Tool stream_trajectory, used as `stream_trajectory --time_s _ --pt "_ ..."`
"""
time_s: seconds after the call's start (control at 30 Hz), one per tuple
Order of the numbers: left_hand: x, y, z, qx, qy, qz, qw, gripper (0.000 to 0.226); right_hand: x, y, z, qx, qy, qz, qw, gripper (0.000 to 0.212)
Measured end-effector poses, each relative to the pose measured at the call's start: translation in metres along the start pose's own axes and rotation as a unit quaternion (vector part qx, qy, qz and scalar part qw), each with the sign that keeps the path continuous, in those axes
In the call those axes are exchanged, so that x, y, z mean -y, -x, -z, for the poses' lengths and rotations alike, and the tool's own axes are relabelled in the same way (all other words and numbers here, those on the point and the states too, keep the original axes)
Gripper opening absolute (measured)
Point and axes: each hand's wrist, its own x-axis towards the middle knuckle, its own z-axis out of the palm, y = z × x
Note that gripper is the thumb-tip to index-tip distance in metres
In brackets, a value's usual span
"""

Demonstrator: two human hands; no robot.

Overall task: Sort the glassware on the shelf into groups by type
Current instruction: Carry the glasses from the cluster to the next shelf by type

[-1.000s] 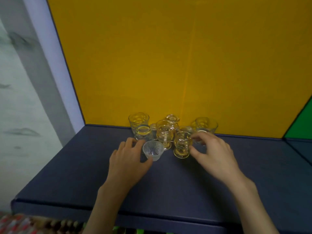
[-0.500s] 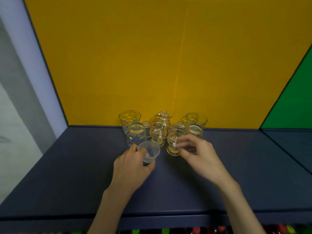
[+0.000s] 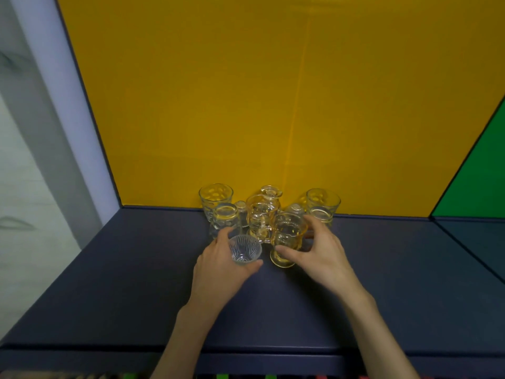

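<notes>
Ribbed cup [image 3: 244, 251] is gripped by left hand [image 3: 222, 265], footed glass [image 3: 287, 243] by right hand [image 3: 319, 253], near the cluster [image 3: 262, 214] on shelf [image 3: 136, 283]. Glass judged rigid, slick, fragile; best held round the sides.

The place looks like a staged shelving unit, not a lived-in kitchen: a deep dark-blue shelf [image 3: 114, 283] backed by a plain yellow panel [image 3: 273, 91], with a green panel [image 3: 481, 181] closing the neighbouring bay on the right and a pale lilac upright [image 3: 54, 99] at the left edge. Beyond that upright is a whitish wall. Only a small cluster of clear glasses [image 3: 269, 214] stands far back against the yellow. Along the near bottom edge, small bright coloured items show on a lower level, too cropped to identify.
</notes>
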Motion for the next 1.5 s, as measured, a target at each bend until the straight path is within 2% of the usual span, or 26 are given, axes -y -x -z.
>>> stream_trajectory --time_s 0.23,0.47,0.73,1.07,1.3,1.5 --pt "-0.001 0.001 0.0 -0.045 0.021 0.01 0.999 0.083 0.0 -0.004 -0.014 -0.039 -0.053 -0.048 0.997 0.06" --pt "-0.02 0.011 0.01 -0.06 0.061 -0.05 0.995 0.075 -0.003 0.019 0.006 -0.109 -0.109 -0.056 0.986 0.054" --pt "-0.071 0.023 -0.023 0.032 0.199 -0.131 0.971 0.082 -0.022 0.065 0.081 -0.205 -0.093 -0.076 0.971 0.047" --pt "-0.174 0.088 -0.115 0.162 0.281 -0.205 0.924 0.059 -0.105 0.154 0.193 -0.328 -0.055 -0.147 0.932 0.05" --pt "-0.264 0.154 -0.193 0.175 0.28 -0.22 0.918 0.063 -0.191 0.212 0.282 -0.349 -0.071 -0.156 0.921 0.047" --pt "-0.345 0.204 -0.263 0.167 0.268 -0.219 0.923 0.064 -0.273 0.244 0.362 -0.354 -0.066 -0.153 0.92 0.055"
